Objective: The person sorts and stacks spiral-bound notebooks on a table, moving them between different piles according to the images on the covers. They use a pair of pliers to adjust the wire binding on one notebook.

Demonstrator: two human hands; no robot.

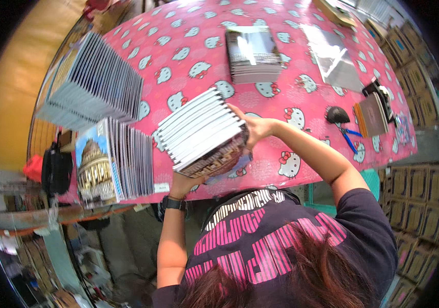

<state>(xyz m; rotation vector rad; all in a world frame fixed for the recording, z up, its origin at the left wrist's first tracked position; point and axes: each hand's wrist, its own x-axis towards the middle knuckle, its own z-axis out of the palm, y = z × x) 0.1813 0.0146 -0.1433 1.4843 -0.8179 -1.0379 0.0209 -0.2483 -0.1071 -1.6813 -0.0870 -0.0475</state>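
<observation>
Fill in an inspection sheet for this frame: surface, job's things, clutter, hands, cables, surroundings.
Surface: table under a pink cloth with a cartoon cat print.
Job's things: bundle of thin booklets, gripped at both ends and tilted above the near table edge.
Clutter: fanned booklet stack at far left; upright row of booklets with a domed-building cover; flat stack; clear plastic sheets; blue-handled scissors; small dark pile.
Hands: left hand under the bundle's near end, watch on the wrist; right hand on its far end.
Cables: nothing seen.
Surroundings: stacked cardboard cartons at right.
</observation>
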